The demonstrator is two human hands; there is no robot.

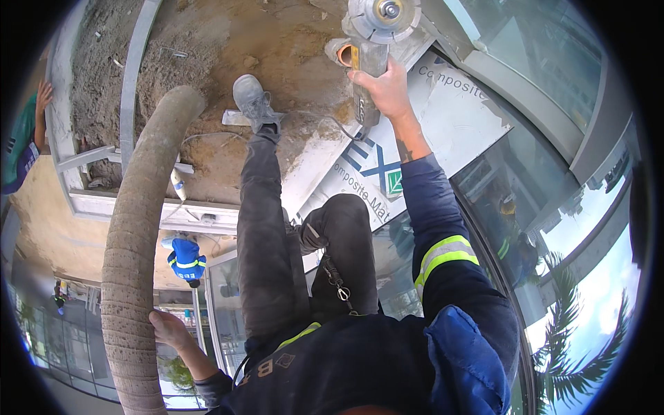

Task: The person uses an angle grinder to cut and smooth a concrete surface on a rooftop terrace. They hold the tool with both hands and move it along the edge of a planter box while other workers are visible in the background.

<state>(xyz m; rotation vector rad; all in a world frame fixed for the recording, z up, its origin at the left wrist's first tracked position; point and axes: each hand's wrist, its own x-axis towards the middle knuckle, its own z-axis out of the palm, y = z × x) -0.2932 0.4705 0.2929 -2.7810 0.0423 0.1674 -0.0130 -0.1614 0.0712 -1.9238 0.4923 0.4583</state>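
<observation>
Head view | outstretched right hand (391, 91) clamped on angle grinder (373, 59) | left hand (173, 330) low against ringed trunk (135, 235), cannot tell grip

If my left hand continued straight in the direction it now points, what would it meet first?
Most likely the thick, ringed, trunk-like column: your left hand already meets its edge in the picture, though depth leaves actual contact unclear.

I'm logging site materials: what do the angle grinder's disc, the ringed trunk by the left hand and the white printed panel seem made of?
Disc: probably steel, bare silvery-grey, with a slotted rim.
Ringed trunk: likely fibrous palm wood, rough and matte; close rings and dark pitting show.
White printed panel: smooth, perhaps plastic-faced, judging by its flat face and crisp print; its core is unclear.
</observation>
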